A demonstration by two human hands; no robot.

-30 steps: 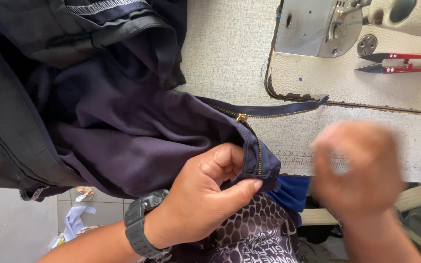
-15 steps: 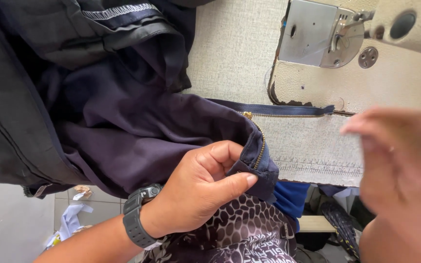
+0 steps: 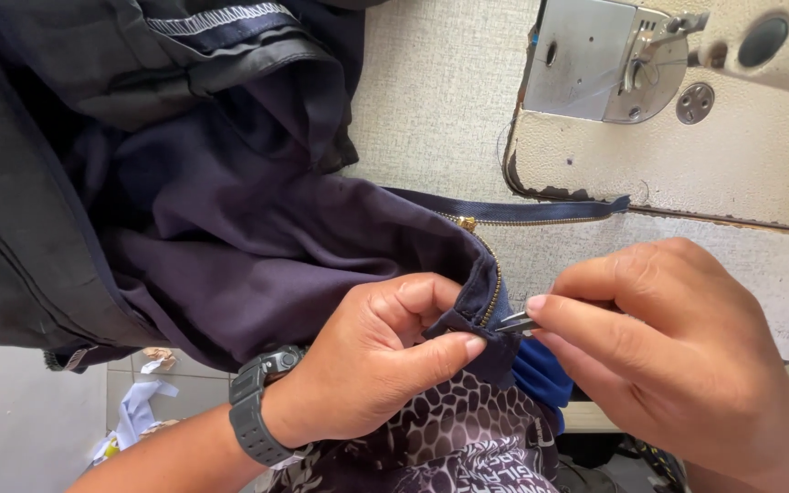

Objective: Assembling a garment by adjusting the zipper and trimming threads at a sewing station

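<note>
Half a second ago the right hand (image 3: 687, 365) hovered empty and blurred at three o'clock; now it pinches small metal thread snips (image 3: 515, 322), tips at the brass zipper (image 3: 490, 292). The left hand (image 3: 381, 356), curled, pinches the dark navy fabric garment's (image 3: 257, 246) edge at the snips' nine o'clock.

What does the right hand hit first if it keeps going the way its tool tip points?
The right hand points its small metal tool leftward. First in line is the dark fabric edge by the zipper, pinched by the left hand; the tip looks already at it, depth unclear.
</note>
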